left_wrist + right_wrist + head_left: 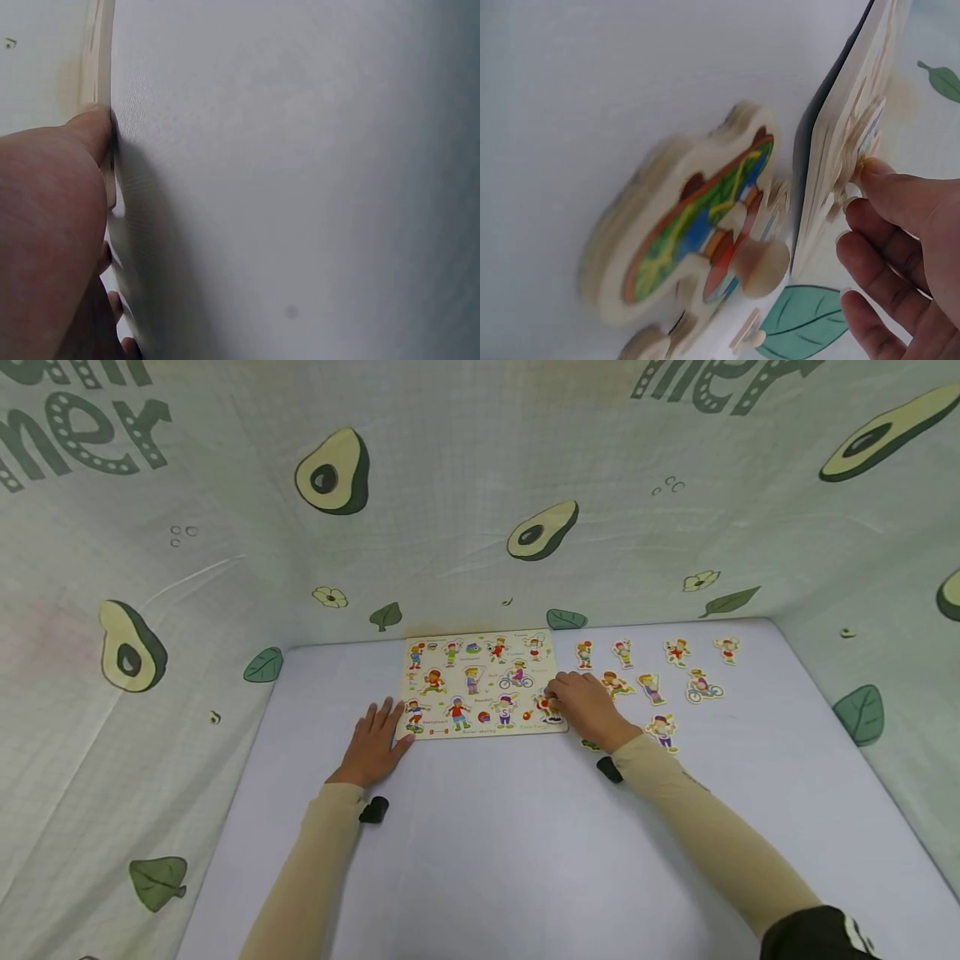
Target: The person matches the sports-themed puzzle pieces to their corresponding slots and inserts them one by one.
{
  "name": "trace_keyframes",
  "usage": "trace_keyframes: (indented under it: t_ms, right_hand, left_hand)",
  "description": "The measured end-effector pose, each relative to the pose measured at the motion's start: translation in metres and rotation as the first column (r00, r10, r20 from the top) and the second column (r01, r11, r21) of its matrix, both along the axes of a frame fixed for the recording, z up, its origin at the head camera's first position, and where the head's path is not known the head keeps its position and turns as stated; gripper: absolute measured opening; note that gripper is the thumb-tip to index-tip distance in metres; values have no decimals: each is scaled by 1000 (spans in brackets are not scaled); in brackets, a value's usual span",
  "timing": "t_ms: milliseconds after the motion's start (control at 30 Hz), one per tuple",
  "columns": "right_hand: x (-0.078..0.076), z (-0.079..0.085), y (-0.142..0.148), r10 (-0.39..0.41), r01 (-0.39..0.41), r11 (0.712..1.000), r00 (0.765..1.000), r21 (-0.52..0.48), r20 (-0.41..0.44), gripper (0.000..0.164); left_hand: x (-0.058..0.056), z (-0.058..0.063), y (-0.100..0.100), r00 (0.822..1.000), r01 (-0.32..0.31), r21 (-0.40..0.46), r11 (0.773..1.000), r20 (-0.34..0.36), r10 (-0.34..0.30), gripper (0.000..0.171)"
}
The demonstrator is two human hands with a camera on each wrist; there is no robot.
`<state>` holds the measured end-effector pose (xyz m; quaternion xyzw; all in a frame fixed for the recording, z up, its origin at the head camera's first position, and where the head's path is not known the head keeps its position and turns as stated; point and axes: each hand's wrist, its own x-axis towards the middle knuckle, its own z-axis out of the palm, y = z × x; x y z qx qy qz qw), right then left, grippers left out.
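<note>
A wooden peg puzzle board (435,735) printed with sporting children lies near the far edge of the table. My left hand (372,745) rests at its left edge, fingers spread, and the thumb (91,127) touches the board's side in the left wrist view. At the lower right corner, my right hand (587,700) pinches a small wooden puzzle piece (866,131) between thumb and index finger, right at the board's surface. Its picture is mostly hidden by the fingers. Beneath the right wrist lies a loose puzzle piece with a green skateboard (705,225) and a round wooden knob (763,268).
Several loose figure pieces lie right of the board, among them a cyclist (703,687), a runner (617,683) and a figure in a purple cap (662,732). The white table (480,860) meets an avocado-print cloth (450,577) behind and at both sides.
</note>
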<state>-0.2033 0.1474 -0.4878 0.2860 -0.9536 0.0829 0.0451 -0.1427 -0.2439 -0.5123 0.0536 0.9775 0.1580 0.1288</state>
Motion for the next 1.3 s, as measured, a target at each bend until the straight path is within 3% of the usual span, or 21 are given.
trace_keyframes:
  t_ms: [233, 633, 933, 1300]
  right_hand:
    - [-2, -1, -8, -22, 22, 1000, 999, -3, 34, 14]
    - [-2, -2, -16, -46, 44, 999, 996, 31, 79, 15]
    - [-2, -1, -17, -44, 42, 998, 998, 44, 50, 16]
    - [17, 10, 20, -66, 66, 998, 998, 0, -7, 30]
  left_hand:
    - [1, -1, -1, 999, 5, 28, 1000, -36, -4, 73]
    - [2, 3, 1, 1000, -1, 31, 1000, -14, 2, 72]
    - [2, 2, 0, 1000, -2, 45, 999, -28, 3, 72]
    - [2, 3, 1, 1000, 5, 19, 1000, -5, -5, 73]
